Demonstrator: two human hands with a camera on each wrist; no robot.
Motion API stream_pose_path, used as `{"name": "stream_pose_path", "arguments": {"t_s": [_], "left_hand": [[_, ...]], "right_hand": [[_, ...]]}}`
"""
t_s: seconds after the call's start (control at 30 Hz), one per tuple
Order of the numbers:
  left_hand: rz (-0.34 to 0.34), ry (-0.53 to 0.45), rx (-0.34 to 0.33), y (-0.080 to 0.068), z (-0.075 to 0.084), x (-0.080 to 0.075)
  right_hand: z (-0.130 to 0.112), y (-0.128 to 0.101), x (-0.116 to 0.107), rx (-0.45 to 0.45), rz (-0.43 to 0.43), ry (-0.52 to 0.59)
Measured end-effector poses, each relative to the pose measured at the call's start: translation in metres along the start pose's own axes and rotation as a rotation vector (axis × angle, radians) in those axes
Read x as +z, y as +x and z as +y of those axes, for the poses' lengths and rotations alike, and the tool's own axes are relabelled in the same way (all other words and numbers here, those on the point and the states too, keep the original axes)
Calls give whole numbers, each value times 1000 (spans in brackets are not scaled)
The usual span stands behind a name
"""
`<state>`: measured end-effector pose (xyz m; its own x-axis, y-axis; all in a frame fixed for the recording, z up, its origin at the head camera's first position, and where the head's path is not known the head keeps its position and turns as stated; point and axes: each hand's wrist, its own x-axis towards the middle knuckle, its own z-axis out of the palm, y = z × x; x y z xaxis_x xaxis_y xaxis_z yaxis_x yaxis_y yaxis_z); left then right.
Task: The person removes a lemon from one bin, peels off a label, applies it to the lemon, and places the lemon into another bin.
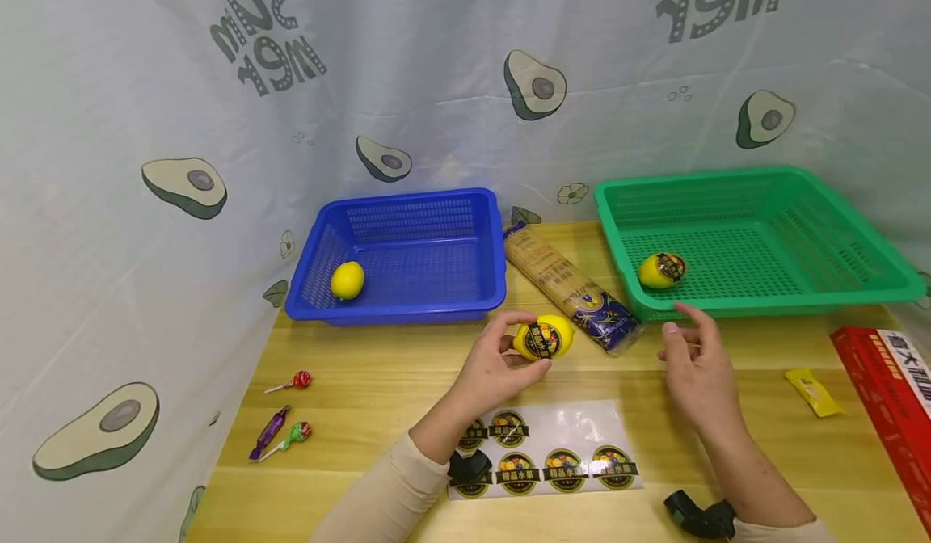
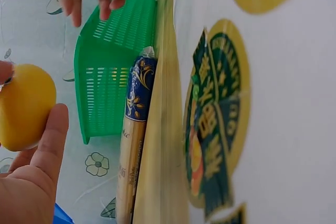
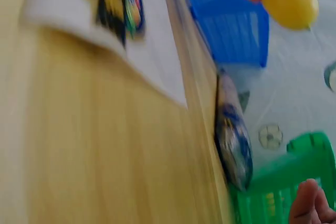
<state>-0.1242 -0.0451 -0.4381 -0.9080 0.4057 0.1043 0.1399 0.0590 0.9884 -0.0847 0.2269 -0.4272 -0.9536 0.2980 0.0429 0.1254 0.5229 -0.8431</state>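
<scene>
My left hand [image 1: 489, 375] holds a yellow lemon [image 1: 562, 330] between fingers and thumb above the table. On the lemon's side facing me is a round black-and-gold fruit sticker [image 1: 541, 340]; the left wrist view shows a plain yellow side of this lemon [image 2: 29, 108]. My right hand [image 1: 700, 377] holds nothing, its fingers loosely bent, near the front left corner of the green basket [image 1: 771, 240]. In that basket lies another lemon [image 1: 650, 275] with a similar sticker. Below my hands a white sticker sheet [image 1: 575, 420] bears several round labels.
A lemon without a visible sticker [image 1: 347, 281] sits in the blue basket [image 1: 422, 264]. Between the baskets lies a noodle packet [image 1: 556, 272]. Two lollipops [image 1: 301, 379] and a purple-wrapped candy [image 1: 271, 431] are at left; a yellow packet [image 1: 813, 392] and red box [image 1: 883, 397] are at right.
</scene>
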Motion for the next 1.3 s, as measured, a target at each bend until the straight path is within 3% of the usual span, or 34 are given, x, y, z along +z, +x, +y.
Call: {"name": "stream_pose_path", "arguments": {"t_s": [0.17, 0.3, 0.53, 0.73, 0.87, 1.07, 1.3], "left_hand": [[-33, -86, -2, -2, 1, 0], [-53, -77, 17, -3, 3, 0], [-49, -63, 14, -3, 1, 0], [-61, -60, 27, 5, 7, 4], [-107, 57, 78, 32, 23, 17], [-181, 316, 209, 92, 60, 44], [-208, 698, 140, 145, 80, 80]], "right_hand": [[20, 19, -27, 100, 101, 38], [28, 36, -42, 161, 168, 42], [37, 53, -51, 186, 129, 54], [39, 54, -44, 214, 161, 72], [39, 52, -45, 233, 163, 86], [41, 53, -47, 204, 170, 90], [42, 57, -43, 199, 198, 91]]}}
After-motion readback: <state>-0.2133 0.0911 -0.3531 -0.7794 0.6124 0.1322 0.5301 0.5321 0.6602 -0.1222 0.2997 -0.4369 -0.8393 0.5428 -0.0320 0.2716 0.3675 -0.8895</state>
